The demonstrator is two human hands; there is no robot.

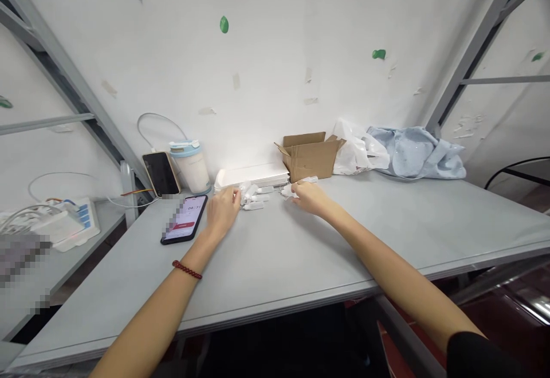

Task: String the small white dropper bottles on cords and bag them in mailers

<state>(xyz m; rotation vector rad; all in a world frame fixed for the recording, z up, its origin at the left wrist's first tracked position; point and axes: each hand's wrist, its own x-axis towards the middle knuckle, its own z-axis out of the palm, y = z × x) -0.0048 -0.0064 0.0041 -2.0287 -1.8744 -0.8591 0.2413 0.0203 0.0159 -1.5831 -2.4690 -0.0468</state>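
Note:
Small white and clear plastic pieces (254, 197) lie in a loose cluster on the grey table, each slim and some with pointed ends; their exact kind is too small to make out. At the left side of this cluster, my left hand (222, 211) has its fingers curled together against a clear piece. My right hand (313, 197) is closed at the cluster's right side, its fingertips bent around more of the white pieces (287, 191). One pale piece (310, 179) shows just beyond its knuckles. The fingers partly hide what each hand grips.
Behind the hands stand a white flat stack (253, 174) and an open cardboard box (315, 157). A white plastic bag (356, 152) and light-blue cloth (416, 152) are at right. Left are a phone (187, 220), another phone (162, 173) and a lidded cup (192, 169).

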